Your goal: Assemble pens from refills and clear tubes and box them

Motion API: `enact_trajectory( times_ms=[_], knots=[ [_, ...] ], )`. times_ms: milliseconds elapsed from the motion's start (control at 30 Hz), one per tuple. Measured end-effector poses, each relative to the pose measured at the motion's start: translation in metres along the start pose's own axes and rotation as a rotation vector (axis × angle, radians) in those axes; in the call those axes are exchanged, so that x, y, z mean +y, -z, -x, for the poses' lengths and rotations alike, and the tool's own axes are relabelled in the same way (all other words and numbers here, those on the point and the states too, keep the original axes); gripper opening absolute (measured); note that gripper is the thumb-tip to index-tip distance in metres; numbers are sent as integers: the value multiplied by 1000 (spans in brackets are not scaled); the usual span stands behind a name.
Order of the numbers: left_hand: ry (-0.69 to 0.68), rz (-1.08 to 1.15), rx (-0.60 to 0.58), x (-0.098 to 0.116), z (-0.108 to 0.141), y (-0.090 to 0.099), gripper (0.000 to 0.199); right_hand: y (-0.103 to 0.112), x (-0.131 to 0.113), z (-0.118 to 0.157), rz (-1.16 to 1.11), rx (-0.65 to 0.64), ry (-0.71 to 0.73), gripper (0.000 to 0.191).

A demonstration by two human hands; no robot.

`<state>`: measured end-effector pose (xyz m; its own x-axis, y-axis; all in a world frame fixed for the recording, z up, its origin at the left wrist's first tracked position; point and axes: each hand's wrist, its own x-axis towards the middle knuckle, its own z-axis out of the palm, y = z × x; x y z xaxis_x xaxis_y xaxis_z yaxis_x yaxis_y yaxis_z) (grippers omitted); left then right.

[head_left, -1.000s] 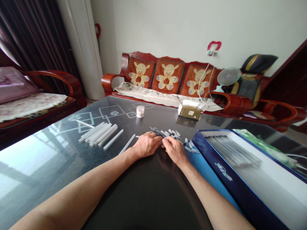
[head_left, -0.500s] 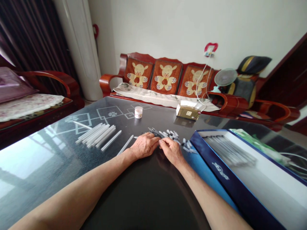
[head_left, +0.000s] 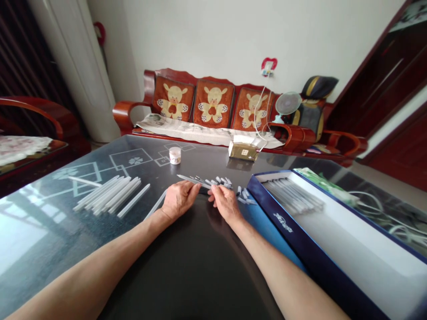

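My left hand (head_left: 181,198) is closed above the dark table, its thumb and fingers pressed together; whatever it may hold is hidden. To its right, my right hand (head_left: 225,201) pinches the end of a whitish pen barrel (head_left: 190,179), which points away to the left past my left fingertips. Behind the hands lie thin dark refills (head_left: 199,178) and several grey-white pen caps (head_left: 222,181). More caps (head_left: 244,194) are beside the blue box. A pile of white pen barrels (head_left: 108,194) lies to the left, and one more barrel (head_left: 155,205) is partly covered by my left hand.
On the right stands an open blue box (head_left: 290,226) with several pens (head_left: 290,194) at its far end. A small white cup-like container (head_left: 175,155) and a tissue box (head_left: 244,150) stand farther back. Green packaging (head_left: 325,185) and white cables (head_left: 370,202) lie beyond the box.
My hands have moved apart from each other. A whitish pen barrel now shows in my right hand. The view has turned to the right.
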<state>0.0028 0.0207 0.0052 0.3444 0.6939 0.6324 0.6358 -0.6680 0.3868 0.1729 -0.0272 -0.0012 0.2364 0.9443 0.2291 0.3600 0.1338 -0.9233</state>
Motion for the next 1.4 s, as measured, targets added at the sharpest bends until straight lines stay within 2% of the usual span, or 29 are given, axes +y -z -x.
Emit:
enact_trajectory(
  times_ms=[100, 167, 300, 367, 433, 500, 567, 633, 700, 733, 800, 933, 1033, 1133, 1200, 1267, 1333, 1400],
  knots=[
    [288, 230, -124, 1, -1, -3, 52, 0, -5, 4, 67, -57, 88, 35],
    [401, 482, -158, 2, -3, -5, 49, -1, -7, 6, 152, -92, 196, 29],
    [495, 960, -150, 6, -9, -6, 45, -5, -7, 11, 294, -150, 412, 20],
    [549, 1110, -148, 8, -11, -5, 52, -8, -6, 13, 328, -195, 478, 17],
    [585, 1166, -135, 9, -12, -4, 56, -9, -5, 14, 329, -216, 525, 16],
    [565, 1078, -108, 7, -13, -3, 53, -8, -6, 13, 309, -169, 562, 17],
    [462, 820, -84, 3, -12, -2, 43, -1, -9, 8, 316, -32, 593, 18],
    [278, 486, -84, 0, -9, -2, 35, 13, -13, 0, 400, 134, 581, 19],
    [65, 206, -121, -2, -5, -3, 33, 33, -19, -10, 584, 237, 479, 20],
    [-30, 107, -155, -2, -2, -4, 33, 43, -22, -14, 707, 233, 397, 20],
    [-166, -19, -226, -1, 2, -7, 33, 63, -27, -21, 941, 128, 218, 21],
    [-244, -94, -281, 0, 6, -10, 32, 81, -34, -23, 1157, -166, -109, 20],
    [-232, -110, -284, 0, 6, -8, 34, 79, -36, -19, 1203, -257, -201, 21],
    [-225, -118, -290, 1, 5, -7, 34, 79, -34, -19, 1211, -266, -204, 21],
    [-225, -109, -280, 1, 5, -7, 34, 79, -34, -21, 1161, -216, -172, 18],
    [-225, -89, -254, 1, 5, -7, 33, 77, -34, -24, 956, -104, -96, 14],
    [-229, -58, -216, 0, 6, -8, 31, 67, -33, -27, 549, 2, -42, 15],
    [-234, -21, -179, 0, 6, -9, 30, 52, -32, -27, 74, 56, -65, 24]
  ],
)
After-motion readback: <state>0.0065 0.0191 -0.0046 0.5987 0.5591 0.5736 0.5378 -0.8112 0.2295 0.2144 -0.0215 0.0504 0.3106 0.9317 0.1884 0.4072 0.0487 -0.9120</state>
